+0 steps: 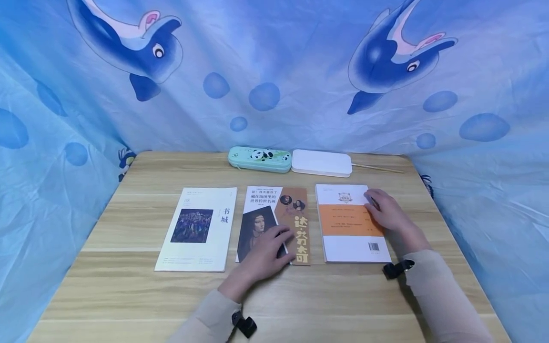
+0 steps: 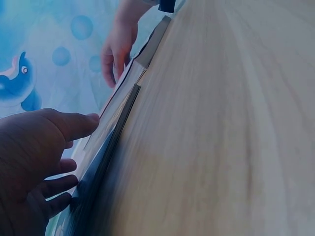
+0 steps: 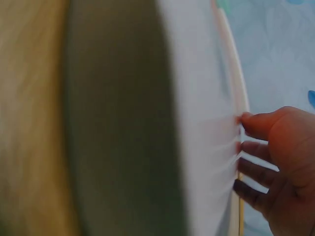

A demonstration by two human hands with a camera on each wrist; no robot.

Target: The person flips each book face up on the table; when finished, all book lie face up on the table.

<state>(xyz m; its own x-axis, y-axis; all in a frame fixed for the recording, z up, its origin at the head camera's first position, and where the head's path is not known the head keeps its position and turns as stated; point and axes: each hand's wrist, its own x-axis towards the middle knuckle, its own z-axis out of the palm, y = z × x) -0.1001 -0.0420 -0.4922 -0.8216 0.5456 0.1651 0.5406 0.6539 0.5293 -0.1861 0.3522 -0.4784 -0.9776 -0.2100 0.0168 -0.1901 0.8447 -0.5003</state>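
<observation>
Three books lie side by side on the wooden table. My left hand is over the middle book, a brown and white one with a portrait on its cover, its fingers spread loosely. Whether the fingertips press on the cover is hard to tell. My right hand touches the right edge of the white book with an orange band; in the right wrist view its thumb and fingers reach that surface, spread apart. On the left, a white book with a dark picture has no hand near it.
Behind the books stand a mint pencil case with pandas and a white case. A thin wooden stick lies to their right. The wooden table meets a blue dolphin-printed curtain at the back and sides.
</observation>
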